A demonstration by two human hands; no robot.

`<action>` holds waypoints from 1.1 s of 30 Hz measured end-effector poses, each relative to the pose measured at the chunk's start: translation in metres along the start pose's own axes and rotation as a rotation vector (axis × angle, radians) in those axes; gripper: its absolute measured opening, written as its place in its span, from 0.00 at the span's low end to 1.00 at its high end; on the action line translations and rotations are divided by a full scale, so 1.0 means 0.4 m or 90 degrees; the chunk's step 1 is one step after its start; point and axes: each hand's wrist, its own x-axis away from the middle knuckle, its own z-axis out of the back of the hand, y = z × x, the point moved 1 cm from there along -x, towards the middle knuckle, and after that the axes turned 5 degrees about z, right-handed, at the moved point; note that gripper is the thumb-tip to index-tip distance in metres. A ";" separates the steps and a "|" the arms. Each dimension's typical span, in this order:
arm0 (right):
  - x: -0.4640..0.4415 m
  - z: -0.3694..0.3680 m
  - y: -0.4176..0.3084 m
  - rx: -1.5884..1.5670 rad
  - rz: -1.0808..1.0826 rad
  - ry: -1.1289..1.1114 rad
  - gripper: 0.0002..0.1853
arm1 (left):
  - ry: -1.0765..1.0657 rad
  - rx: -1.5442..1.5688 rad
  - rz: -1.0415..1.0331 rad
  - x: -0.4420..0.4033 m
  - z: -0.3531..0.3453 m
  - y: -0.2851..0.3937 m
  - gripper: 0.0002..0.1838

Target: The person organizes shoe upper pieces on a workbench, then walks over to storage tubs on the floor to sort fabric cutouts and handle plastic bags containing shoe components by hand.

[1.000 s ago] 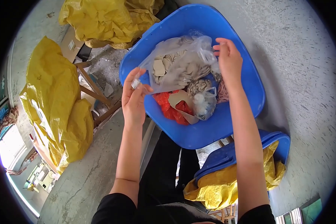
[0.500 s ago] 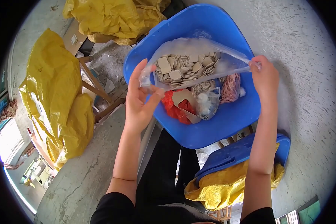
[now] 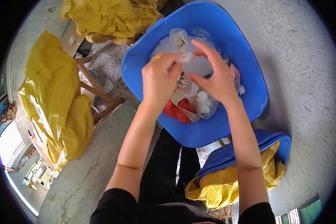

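Both hands are over a blue bin (image 3: 198, 136). A clear plastic bag (image 3: 164, 46) with flat grey-beige pieces lies in it, its gathered edge pinched by my left hand (image 3: 158, 80), which wears a yellow ring or band. Close by on the right, my right hand (image 3: 214, 78) has its thumb and fingers spread apart around the bag's mouth, with no grip visible. Below the hands are a red bag (image 3: 179, 111) and a small clear bag with white contents (image 3: 204, 102). Pink strands (image 3: 235, 76) show beyond my right hand.
Yellow sheeting (image 3: 59, 108) drapes over something at the left, and more yellow sheeting (image 3: 112, 20) lies at the top. A second blue bin (image 3: 220, 153) with a yellow sack (image 3: 216, 188) stands below right. Wooden legs (image 3: 95, 91) show beside the left sheeting.
The bag was spread wide between both hands; now its mouth is drawn together. My right hand has moved left and opened, while my left hand has moved right and closed on the plastic.
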 end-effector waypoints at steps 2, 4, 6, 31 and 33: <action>-0.005 -0.022 0.039 0.010 0.044 0.033 0.36 | 0.010 -0.023 -0.009 -0.010 0.031 -0.015 0.16; -0.013 -0.047 0.071 0.129 0.106 0.002 0.32 | -0.040 0.035 0.033 -0.011 0.071 -0.035 0.15; -0.022 -0.072 0.108 0.251 0.168 -0.028 0.28 | -0.090 0.094 0.075 -0.007 0.098 -0.047 0.14; 0.023 -0.020 0.192 -0.220 -0.192 -0.236 0.29 | -0.167 -0.283 -0.517 -0.100 -0.041 0.057 0.25; -0.004 0.008 0.192 -0.259 -0.280 -0.254 0.28 | -0.098 -0.125 -0.270 -0.135 0.011 -0.026 0.32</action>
